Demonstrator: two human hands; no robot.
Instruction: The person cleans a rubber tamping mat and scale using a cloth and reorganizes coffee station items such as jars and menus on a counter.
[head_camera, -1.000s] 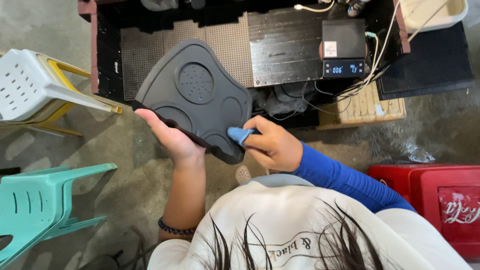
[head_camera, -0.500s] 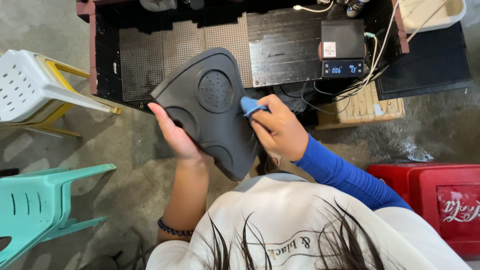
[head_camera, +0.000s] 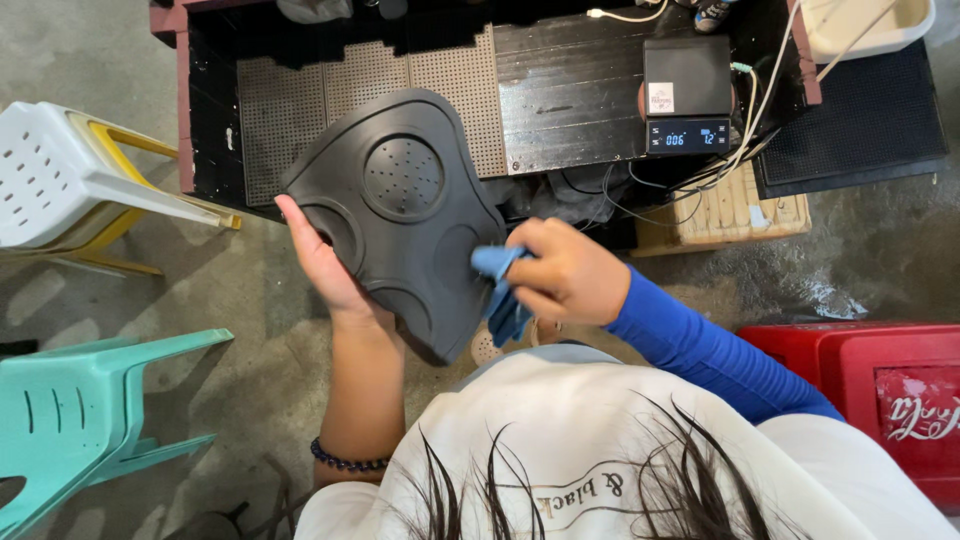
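Note:
My left hand (head_camera: 322, 262) grips the left edge of a dark grey, rounded-triangular plastic panel (head_camera: 400, 210) with a perforated round centre, holding it tilted up in front of me. My right hand (head_camera: 562, 272) is closed around a folded blue cloth (head_camera: 500, 290) and presses it against the panel's right edge. A blue sleeve covers my right arm. A dark bead bracelet sits on my left forearm.
A black workbench (head_camera: 560, 100) with perforated mats stands ahead, carrying a black digital scale (head_camera: 685, 95) and trailing cables. White (head_camera: 70, 175) and teal (head_camera: 80, 400) plastic chairs stand at the left. A red crate (head_camera: 880, 400) is at the right, on concrete floor.
The panel has turned more upright and face-on to me. My right hand with the cloth has moved along the panel's right edge, now lower than half a second ago.

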